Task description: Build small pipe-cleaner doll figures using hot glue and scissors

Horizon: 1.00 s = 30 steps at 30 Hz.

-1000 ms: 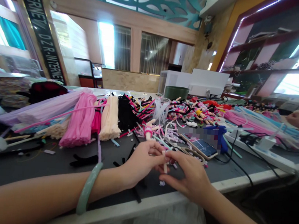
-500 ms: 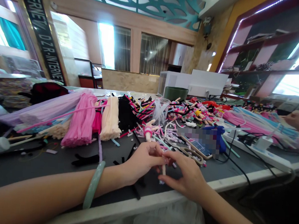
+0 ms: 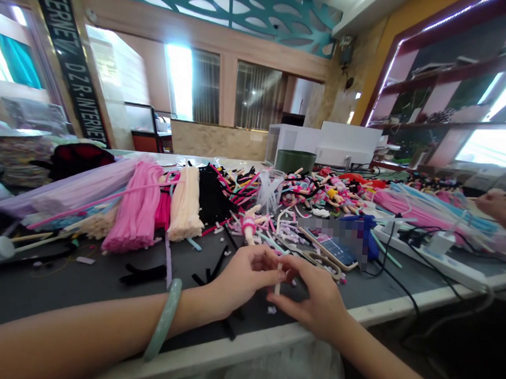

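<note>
A short cream fuzzy stem, like a pipe cleaner piece, stands upright between my two hands near the table's front edge. My right hand pinches it between thumb and forefinger. My left hand, with a green bangle on the wrist, is closed and meets the right fingertips at the stem's upper part. What its curled fingers grip is partly hidden. Just beyond the left knuckles is a small doll-like figure of cream and pink fuzzy stems; whether the left hand holds it is unclear.
Pink and cream stem bundles lie left, with black scraps nearer. Scissors, a phone, a blue-handled tool and a corded power strip lie right. Another person's hand shows far right.
My hands stay together at the cream stem, with the left fingers slightly shifted. The whole view has moved a little; little else differs.
</note>
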Each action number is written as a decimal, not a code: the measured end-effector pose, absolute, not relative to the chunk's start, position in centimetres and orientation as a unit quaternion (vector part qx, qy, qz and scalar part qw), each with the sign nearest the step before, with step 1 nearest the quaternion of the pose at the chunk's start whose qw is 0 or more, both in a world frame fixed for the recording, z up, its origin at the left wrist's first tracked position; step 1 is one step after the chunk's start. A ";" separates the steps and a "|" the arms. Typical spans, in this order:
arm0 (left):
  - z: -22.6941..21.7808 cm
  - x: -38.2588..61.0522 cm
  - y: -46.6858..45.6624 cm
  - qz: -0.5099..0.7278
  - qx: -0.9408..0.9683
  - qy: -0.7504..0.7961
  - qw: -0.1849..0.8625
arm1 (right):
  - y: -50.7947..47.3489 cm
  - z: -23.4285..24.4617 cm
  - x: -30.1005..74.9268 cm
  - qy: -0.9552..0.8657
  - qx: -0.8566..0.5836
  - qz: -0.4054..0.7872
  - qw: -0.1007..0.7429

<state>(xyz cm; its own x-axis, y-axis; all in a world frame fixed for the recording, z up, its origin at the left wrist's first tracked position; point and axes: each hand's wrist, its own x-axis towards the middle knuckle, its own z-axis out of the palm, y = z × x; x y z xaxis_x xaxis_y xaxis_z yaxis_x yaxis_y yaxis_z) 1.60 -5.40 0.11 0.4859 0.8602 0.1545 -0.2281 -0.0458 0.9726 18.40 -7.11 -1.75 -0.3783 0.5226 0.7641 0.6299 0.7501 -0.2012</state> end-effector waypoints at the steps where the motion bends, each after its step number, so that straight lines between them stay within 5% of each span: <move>1: 0.1 1.6 -5.3 0.430 0.583 0.276 0.631 | -7.0 -1.8 18.4 -0.821 -0.357 -0.068 0.440; 30: 0.6 1.9 -5.5 0.437 0.553 0.350 0.617 | -7.0 -1.7 18.4 -0.814 -0.411 -0.045 0.409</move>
<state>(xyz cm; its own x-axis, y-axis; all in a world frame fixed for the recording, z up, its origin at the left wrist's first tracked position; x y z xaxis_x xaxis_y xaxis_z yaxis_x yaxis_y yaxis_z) 1.86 -5.50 0.61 0.3740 0.9260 0.0508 -0.1521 0.0073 0.9883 18.35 -7.04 -1.66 -0.3281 0.6313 0.7027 0.7055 0.6584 -0.2621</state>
